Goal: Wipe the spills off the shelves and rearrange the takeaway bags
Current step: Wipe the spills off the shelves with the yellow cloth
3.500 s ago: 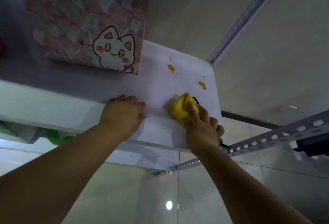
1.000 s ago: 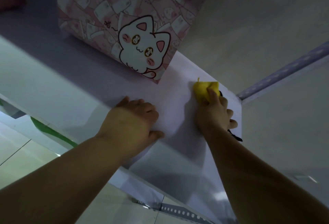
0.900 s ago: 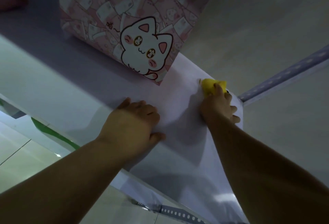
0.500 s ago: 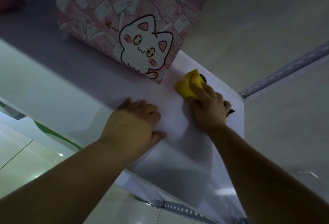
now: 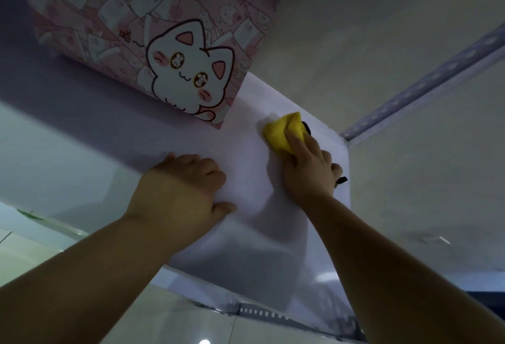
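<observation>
My right hand (image 5: 307,168) presses a folded yellow cloth (image 5: 284,130) flat on the white shelf board (image 5: 246,168), near its back right corner. A pink takeaway bag (image 5: 142,23) printed with a white cartoon cat stands on the shelf just left of the cloth, its lower corner a short gap from it. My left hand (image 5: 183,193) rests on the shelf near the front edge, fingers curled loosely, palm down, holding nothing. No orange spots show on the board around the cloth.
A perforated metal upright (image 5: 426,86) runs from the shelf's right rear corner. A slotted metal rail (image 5: 262,313) lies below the front edge. A pale wall (image 5: 355,29) stands behind the shelf. Glossy floor tiles (image 5: 191,324) are far below.
The orange spots seen on the shelf 3.5 s ago are gone. In the last second my right hand swept the cloth right, then left, and now sits slightly right again. Left hand unmoved.
</observation>
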